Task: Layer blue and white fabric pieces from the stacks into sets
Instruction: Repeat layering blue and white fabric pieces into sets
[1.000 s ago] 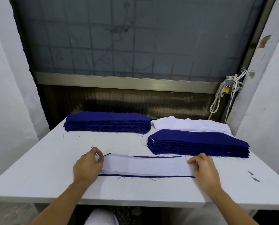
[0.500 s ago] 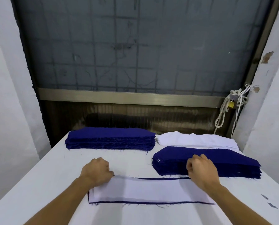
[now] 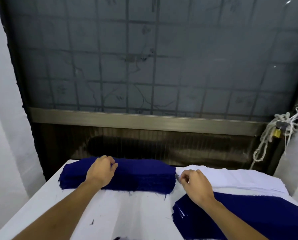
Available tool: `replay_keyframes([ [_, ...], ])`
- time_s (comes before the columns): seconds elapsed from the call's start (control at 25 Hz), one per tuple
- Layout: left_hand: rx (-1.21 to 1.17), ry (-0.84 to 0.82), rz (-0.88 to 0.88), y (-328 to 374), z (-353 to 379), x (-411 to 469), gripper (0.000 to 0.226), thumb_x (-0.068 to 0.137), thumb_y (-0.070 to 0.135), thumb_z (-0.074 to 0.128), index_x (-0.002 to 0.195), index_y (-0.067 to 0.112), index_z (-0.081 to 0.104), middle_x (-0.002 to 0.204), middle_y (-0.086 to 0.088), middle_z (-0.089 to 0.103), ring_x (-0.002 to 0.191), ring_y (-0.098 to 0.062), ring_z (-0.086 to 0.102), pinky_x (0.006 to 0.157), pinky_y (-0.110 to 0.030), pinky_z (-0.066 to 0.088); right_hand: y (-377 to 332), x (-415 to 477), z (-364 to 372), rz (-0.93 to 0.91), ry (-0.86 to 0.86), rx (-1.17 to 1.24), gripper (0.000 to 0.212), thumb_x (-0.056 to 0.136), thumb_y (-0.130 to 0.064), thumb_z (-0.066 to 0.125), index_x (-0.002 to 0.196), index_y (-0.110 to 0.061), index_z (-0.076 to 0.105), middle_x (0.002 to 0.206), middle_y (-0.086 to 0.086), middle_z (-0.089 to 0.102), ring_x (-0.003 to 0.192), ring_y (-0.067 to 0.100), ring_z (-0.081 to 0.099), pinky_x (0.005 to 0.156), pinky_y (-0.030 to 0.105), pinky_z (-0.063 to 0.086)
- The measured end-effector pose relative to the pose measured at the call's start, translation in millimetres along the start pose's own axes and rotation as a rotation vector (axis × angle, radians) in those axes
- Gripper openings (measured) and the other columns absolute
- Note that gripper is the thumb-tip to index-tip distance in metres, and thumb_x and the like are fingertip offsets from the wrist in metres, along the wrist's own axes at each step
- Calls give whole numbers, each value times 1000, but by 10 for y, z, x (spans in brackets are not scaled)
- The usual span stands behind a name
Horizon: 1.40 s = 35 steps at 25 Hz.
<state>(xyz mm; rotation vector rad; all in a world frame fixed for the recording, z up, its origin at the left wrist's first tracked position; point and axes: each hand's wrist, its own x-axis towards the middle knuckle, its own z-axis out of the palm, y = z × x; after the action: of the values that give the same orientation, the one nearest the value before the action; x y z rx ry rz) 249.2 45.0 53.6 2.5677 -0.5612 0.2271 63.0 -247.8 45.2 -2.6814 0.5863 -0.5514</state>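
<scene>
A thick stack of dark blue fabric pieces (image 3: 144, 174) lies at the back left of the white table (image 3: 136, 213). My left hand (image 3: 101, 170) rests on top of it, fingers curled and pinching the top blue piece. To its right lies a stack of white fabric pieces (image 3: 240, 179). My right hand (image 3: 195, 184) is at that stack's left end, fingertips pinching the corner of a white piece. A second, flatter blue stack (image 3: 248, 210) sits in front of the white one, under my right forearm. The layered blue and white set (image 3: 117, 238) barely shows at the bottom edge.
A dark window with a metal grille (image 3: 144, 66) rises right behind the table. White walls close in on both sides. A knotted rope with a brass padlock (image 3: 276, 132) hangs at the right. A small blue thread scrap (image 3: 92, 222) lies on the table.
Both hands left the layered set at the table's front and reached back: the left onto the back blue stack, the right to the white stack's end. The view tilted up.
</scene>
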Motion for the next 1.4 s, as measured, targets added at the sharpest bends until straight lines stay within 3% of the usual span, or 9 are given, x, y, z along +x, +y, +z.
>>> replay_keyframes([
  [0.12, 23, -88, -41, -48, 189, 244, 33, 98, 40, 64, 125, 21, 62, 124, 1, 62, 106, -15, 62, 92, -31, 55, -78, 265, 142, -45, -7, 55, 16, 97, -24, 59, 91, -35, 70, 89, -17, 64, 89, 5, 56, 75, 16, 46],
  [0.32, -60, -191, -103, -36, 372, 444, 13, 97, 30, 66, 94, 18, 67, 92, -1, 70, 87, -16, 68, 87, -35, 58, -211, 591, 381, -150, -10, 39, 20, 97, -21, 55, 93, -35, 69, 97, -19, 62, 99, 5, 49, 79, 18, 42],
  [0.44, 143, -161, 96, -31, 358, 392, 12, 103, 33, 56, 104, 21, 59, 110, 3, 59, 96, -12, 57, 90, -34, 54, -327, 695, 517, -222, 4, 21, 17, 98, -25, 56, 105, -35, 67, 112, -15, 60, 110, 10, 49, 91, 24, 44],
  [0.56, 238, -169, 329, -117, 392, 325, 9, 106, 37, 42, 107, 31, 50, 127, 12, 41, 114, -10, 39, 103, -33, 40, -506, 814, 638, -338, -77, 10, 39, 99, -37, 54, 138, -33, 51, 139, -13, 50, 133, 12, 38, 111, 32, 32],
  [0.68, 176, -289, 376, -135, 341, 329, 14, 103, 37, 37, 94, 35, 47, 116, 20, 47, 116, -4, 35, 110, -35, 27, -706, 916, 729, -328, -257, 70, 59, 98, -45, 55, 152, -33, 35, 152, -6, 41, 146, 17, 23, 120, 38, 19],
  [0.88, 40, -312, 385, 43, 250, 384, 8, 92, 44, 52, 89, 41, 46, 97, 19, 51, 97, 4, 43, 98, -28, 33, -859, 953, 773, -420, -148, 84, 30, 99, -34, 59, 130, -34, 60, 123, -11, 61, 128, 14, 40, 116, 36, 22],
  [1.04, -181, -343, 333, 360, 171, 390, 57, 84, 54, 72, 132, 54, 41, 120, 30, 50, 115, 3, 47, 101, -26, 40, -907, 927, 610, -514, -73, 99, 19, 100, -34, 59, 116, -35, 68, 104, -16, 60, 109, 8, 49, 112, 32, 26],
  [1.2, -181, -263, 320, 550, 35, 398, 20, 88, 49, 73, 103, 43, 61, 98, 16, 69, 89, -2, 67, 83, -32, 59, -804, 890, 334, -485, -97, 99, 27, 102, -40, 55, 123, -29, 69, 101, -15, 55, 102, 16, 54, 97, 33, 42],
  [1.4, -135, -211, 255, 362, -344, 310, 27, 82, 60, 72, 80, 35, 63, 83, 12, 70, 79, -5, 66, 68, -24, 52, -398, 841, -54, -371, -145, 79, 28, 100, -37, 61, 119, -22, 73, 96, -12, 55, 91, 12, 58, 81, 32, 52],
])
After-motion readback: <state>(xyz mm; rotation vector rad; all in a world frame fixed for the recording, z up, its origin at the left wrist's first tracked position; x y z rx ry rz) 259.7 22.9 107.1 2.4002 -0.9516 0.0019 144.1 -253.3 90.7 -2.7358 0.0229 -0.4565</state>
